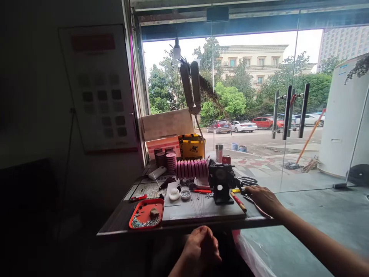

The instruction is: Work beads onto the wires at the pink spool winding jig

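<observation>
My right hand (263, 199) reaches out to the right end of the workbench (184, 223) and rests palm down on small tools there, beside a red and yellow handled tool (238, 202) and black scissors (248, 180). Whether it grips anything I cannot tell. My left hand (200, 248) hangs below the bench's front edge with its fingers curled in and nothing visible in it. A black hand-crank machine (221, 182) stands just left of my right hand. Behind it lies a row of pink spools (191, 169).
A red tray (146, 214) with small metal parts sits at the front left. Stacked pink reels (170, 159), a yellow bag (191, 146), a metal cup (219, 152) and a desk lamp (191, 90) stand at the back. Glass doors (288, 111) face a street with parked cars.
</observation>
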A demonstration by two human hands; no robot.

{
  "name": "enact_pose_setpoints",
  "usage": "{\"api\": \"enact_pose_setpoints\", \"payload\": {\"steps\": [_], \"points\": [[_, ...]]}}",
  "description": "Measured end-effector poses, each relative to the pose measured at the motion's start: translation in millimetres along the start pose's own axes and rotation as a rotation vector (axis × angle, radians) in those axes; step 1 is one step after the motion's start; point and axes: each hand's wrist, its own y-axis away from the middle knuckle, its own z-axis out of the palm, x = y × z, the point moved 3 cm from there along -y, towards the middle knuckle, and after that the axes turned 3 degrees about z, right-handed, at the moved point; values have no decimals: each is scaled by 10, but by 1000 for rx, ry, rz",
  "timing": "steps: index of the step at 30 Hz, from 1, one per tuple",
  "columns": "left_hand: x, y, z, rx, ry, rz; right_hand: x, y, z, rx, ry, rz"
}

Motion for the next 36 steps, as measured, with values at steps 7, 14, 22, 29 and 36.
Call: {"api": "enact_pose_setpoints", "payload": {"steps": [7, 14, 22, 29, 36], "points": [[-211, 91, -137, -45, 54, -51, 15, 13, -9, -25, 6, 29], [-291, 53, -250, -78, 47, -43, 47, 12, 46, -10, -29, 48], [-303, 158, -245, -114, 38, -127, 17, 38, 45, -10, -61, 68], [-297, 212, -223, -135, 20, -154, -7, 18, 6, -39, -46, 76], [-377, 214, -220, -118, 17, -143, 40, 21, -112, -61, -12, 68]]}}
